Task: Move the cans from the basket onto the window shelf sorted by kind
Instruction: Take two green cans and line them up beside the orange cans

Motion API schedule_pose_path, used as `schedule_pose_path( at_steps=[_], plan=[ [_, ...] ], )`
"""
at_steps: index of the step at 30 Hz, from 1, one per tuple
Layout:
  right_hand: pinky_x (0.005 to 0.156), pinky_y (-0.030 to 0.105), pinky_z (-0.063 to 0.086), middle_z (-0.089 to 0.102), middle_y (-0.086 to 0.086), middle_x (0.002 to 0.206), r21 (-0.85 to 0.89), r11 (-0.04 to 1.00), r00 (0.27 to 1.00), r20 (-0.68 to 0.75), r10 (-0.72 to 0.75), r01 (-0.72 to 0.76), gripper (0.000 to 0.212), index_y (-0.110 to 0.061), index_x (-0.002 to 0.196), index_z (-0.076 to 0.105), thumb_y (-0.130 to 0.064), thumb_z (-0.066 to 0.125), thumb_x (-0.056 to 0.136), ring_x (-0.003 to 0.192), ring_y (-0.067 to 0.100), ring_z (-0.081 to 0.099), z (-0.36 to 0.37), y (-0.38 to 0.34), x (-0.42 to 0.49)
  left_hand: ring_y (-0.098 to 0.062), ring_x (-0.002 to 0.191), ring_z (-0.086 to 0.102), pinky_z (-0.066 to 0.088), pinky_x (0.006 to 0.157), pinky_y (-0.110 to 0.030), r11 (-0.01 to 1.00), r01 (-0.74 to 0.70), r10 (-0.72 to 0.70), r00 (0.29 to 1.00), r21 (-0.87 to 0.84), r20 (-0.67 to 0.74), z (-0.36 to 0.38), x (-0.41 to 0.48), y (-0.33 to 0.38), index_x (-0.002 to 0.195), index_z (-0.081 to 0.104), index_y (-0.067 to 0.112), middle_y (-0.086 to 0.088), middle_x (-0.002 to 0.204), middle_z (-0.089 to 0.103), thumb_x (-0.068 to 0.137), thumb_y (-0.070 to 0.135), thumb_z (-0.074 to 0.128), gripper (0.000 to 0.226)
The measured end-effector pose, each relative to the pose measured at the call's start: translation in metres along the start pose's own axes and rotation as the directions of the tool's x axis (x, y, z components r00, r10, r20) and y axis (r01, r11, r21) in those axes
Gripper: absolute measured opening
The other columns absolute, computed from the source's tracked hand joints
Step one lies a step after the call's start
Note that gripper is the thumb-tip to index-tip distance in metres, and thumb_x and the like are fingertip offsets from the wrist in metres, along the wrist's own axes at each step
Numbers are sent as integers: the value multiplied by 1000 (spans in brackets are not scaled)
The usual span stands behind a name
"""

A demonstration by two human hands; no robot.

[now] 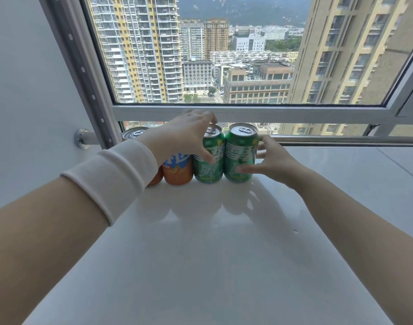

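Head view, hands (184, 137) (275, 163) clasping cans (239, 156) (upright, abreast)

I see four upright cans in one touching row at back of white glossy window shelf (200, 254). From left:
- far-left orange aluminium can (134, 133), partly behind my left wrist
- second orange aluminium can (177, 172)
- left green aluminium can (209, 165)
- right green aluminium can (240, 156)

Left grip (186, 134) over second, clasping third. Right grip (278, 163) clasps row's right end. Round steel rail (341, 140) behind row.
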State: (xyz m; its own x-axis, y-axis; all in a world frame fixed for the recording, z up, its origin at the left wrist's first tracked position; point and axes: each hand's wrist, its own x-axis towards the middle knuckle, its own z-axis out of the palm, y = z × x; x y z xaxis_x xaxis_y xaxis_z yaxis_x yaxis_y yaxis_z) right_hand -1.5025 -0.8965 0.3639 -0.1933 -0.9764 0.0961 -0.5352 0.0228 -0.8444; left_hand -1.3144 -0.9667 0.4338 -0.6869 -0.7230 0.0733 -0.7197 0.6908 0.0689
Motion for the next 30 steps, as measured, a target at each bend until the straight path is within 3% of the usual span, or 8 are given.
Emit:
schedule_pose_path(
  at_steps=[5, 21, 26, 30],
  plan=[
    [76, 28, 44, 50, -4, 108, 4, 1000, 997, -77, -16, 16, 67, -16, 123, 45, -18, 82, 67, 97, 14, 52, 7, 8, 1, -20, 127, 35, 30, 99, -28, 999, -17, 16, 999, -40, -31, 3, 0, -2, 131, 39, 17, -5, 138, 42, 71, 34, 78, 73],
    [81, 29, 45, 50, -4, 115, -1, 1000, 998, -52, 24, -24, 73, -19, 130, 42, -18, 81, 69, 108, 18, 52, 6, 7, 3, -23, 132, 28, 29, 104, -33, 998, 17, -18, 1000, -59, -15, 6, -1, 2, 134, 34, 14, -7, 140, 39, 72, 32, 77, 78],
    [99, 37, 41, 41, 5, 140, 73, 996, 993, -99, 66, -59, 100, -19, 147, 16, -24, 80, 69, 129, 23, 41, 6, 8, -14, -18, 144, 8, 9, 114, -28, 1000, 11, -12, 999, -17, -46, 12, -17, 10, 148, 4, 13, -4, 157, 7, 75, 42, 71, 103],
    [109, 35, 31, 30, 7, 150, -28, 998, 983, -177, 55, -61, 103, -17, 148, 10, -31, 78, 72, 137, 19, 30, 5, 6, -44, -15, 145, 0, -3, 110, -23, 999, -25, 19, 976, -24, -217, 16, -37, 21, 149, 3, 14, -4, 158, -1, 85, 43, 60, 90]
  ],
)
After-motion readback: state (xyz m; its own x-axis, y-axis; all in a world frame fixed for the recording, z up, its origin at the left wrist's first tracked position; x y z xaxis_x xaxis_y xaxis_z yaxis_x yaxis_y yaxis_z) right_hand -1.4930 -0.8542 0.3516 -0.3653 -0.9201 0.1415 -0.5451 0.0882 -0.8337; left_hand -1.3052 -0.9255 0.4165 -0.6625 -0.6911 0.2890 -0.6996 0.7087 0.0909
